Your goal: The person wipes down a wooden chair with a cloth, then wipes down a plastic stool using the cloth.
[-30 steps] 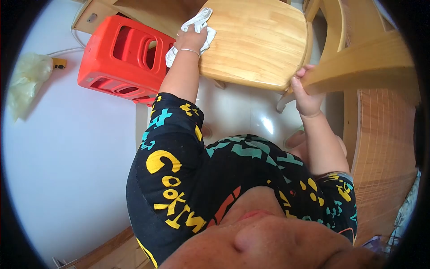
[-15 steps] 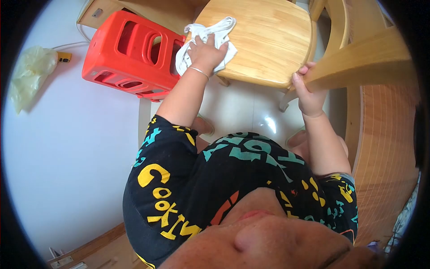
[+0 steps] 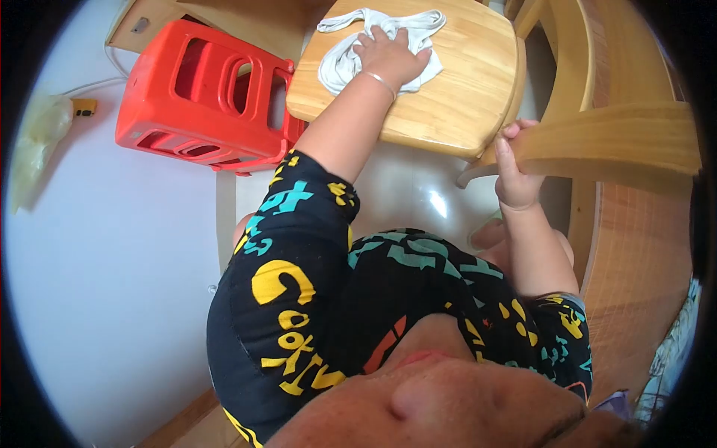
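Observation:
My left hand (image 3: 390, 61) lies palm down with its fingers spread on a crumpled white cloth (image 3: 343, 66). The cloth rests on the light wooden seat (image 3: 470, 71) of a chair, towards its left and back part. At the right, my right hand (image 3: 519, 168) is wrapped round the end of the chair's curved wooden top rail (image 3: 612, 145), thumb on the near side. Some of its fingers are hidden behind the wood.
A red plastic stool (image 3: 213, 93) stands left of the seat, close to it. A wooden cabinet or drawer (image 3: 138, 26) is behind the stool. A pale plastic bag (image 3: 43, 138) hangs by the white wall. A wood-panelled surface (image 3: 635, 261) runs along the right.
My left hand and the white cloth have moved right, from the seat's left edge further onto the seat. My right hand keeps its grip on the chair's rail. The view has shifted slightly.

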Tool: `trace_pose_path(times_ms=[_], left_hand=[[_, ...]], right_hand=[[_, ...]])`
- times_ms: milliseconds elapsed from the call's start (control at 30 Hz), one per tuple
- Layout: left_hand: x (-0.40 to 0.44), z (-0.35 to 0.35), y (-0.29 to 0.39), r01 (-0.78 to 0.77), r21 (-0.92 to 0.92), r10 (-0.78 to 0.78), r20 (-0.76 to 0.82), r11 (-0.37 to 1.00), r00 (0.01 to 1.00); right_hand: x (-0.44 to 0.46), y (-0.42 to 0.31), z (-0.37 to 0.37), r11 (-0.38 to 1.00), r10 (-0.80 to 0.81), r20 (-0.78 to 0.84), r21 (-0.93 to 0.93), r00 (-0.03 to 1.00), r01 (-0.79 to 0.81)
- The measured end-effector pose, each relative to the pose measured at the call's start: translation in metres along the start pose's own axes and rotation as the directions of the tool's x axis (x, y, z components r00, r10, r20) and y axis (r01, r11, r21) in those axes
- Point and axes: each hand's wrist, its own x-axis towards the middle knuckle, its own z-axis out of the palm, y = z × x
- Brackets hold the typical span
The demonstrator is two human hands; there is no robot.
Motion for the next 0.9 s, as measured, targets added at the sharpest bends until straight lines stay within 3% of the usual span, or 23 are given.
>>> trace_pose_path(times_ms=[200, 333, 400, 533, 600, 733, 833, 900], left_hand=[[0.023, 0.01, 0.043, 0.012, 0.038, -0.013, 0.024, 0.999, 1.0], [0.0, 0.017, 0.066, -0.071, 0.064, 0.072, -0.016, 0.995, 0.997], [-0.017, 0.017, 0.071, -0.22, 0.055, 0.219, 0.011, 0.974, 0.976], [-0.05, 0.012, 0.055, -0.367, 0.009, 0.367, -0.009, 0.93, 0.93], [-0.069, 0.003, 0.042, -0.356, -0.026, 0.356, 0.021, 0.934, 0.934], [-0.088, 0.006, -0.004, -0.396, -0.044, 0.396, -0.021, 0.917, 0.918], [-0.097, -0.006, -0.032, -0.312, -0.013, 0.312, 0.025, 0.95, 0.95], [-0.096, -0.012, -0.045, -0.255, 0.032, 0.255, 0.015, 0.966, 0.967]], right_hand=[[-0.001, 0.004, -0.003, 0.998, -0.052, 0.039, 0.025, 0.998, 0.051], [0.0, 0.006, -0.006, 0.993, -0.111, 0.054, -0.044, 0.992, 0.113], [0.001, 0.003, -0.005, 0.992, -0.086, 0.044, -0.086, 0.995, 0.09], [0.004, -0.001, -0.005, 0.997, -0.047, 0.002, -0.066, 0.999, 0.047], [0.007, -0.004, -0.009, 0.961, -0.096, 0.067, -0.254, 0.993, 0.11], [0.004, 0.0, -0.01, 0.985, -0.006, 0.018, -0.172, 1.0, 0.009], [0.005, 0.003, -0.011, 0.976, -0.044, 0.04, -0.212, 0.998, 0.051], [0.004, -0.001, -0.009, 0.988, 0.015, 0.009, -0.152, 1.0, -0.013]])
